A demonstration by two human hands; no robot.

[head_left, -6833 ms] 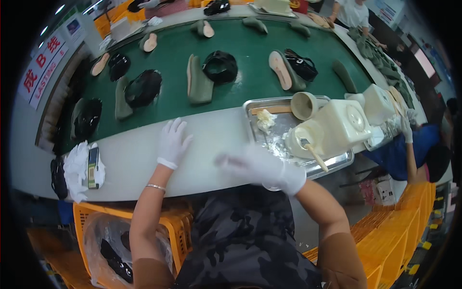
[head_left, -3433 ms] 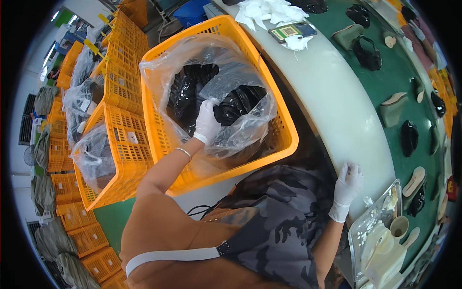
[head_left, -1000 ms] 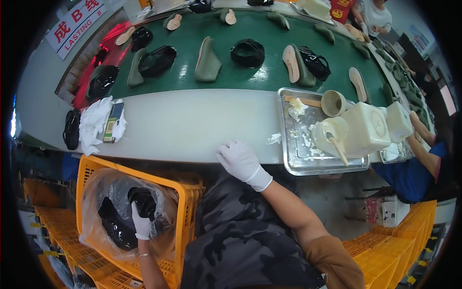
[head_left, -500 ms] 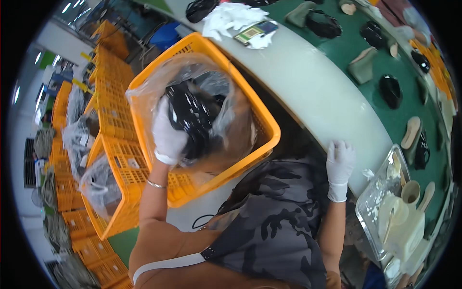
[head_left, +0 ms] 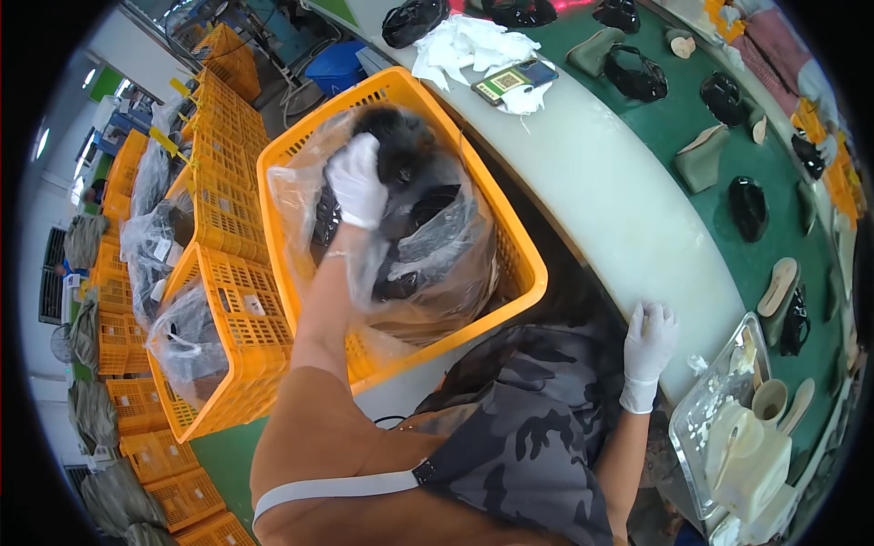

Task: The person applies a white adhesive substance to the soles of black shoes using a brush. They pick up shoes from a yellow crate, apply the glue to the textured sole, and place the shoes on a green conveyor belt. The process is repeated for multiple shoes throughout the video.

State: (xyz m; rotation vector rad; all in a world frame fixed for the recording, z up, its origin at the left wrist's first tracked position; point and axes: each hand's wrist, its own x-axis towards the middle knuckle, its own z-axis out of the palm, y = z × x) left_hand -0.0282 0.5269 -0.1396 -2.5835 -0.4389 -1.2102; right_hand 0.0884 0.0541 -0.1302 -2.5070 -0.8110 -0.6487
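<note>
My left hand (head_left: 358,182), in a white glove, is inside an orange plastic crate (head_left: 401,359). Its fingers are curled at the edge of a dark, motion-blurred shoe upper (head_left: 399,150), and appear to grip it. Under and around the hand, a clear plastic bag (head_left: 437,246) lines the crate and holds more glossy black shoe uppers, partly covered by the film. My right hand (head_left: 649,341), gloved too, rests on the near edge of the white worktop (head_left: 628,191), holding nothing, its fingers loosely bent and apart.
A green conveyor belt (head_left: 696,218) beyond the worktop carries black uppers and green shoe lasts. A phone (head_left: 514,82) lies on white cloth (head_left: 469,45). A metal tray (head_left: 696,437) with a pale container sits at right. Stacked orange crates (head_left: 241,309) stand on the left; another person's sleeve (head_left: 774,50) shows far right.
My left hand has moved up and right within the crate, toward its far side; the glossy black upper it held is now lower and blurred behind it. My right hand stays on the worktop edge.
</note>
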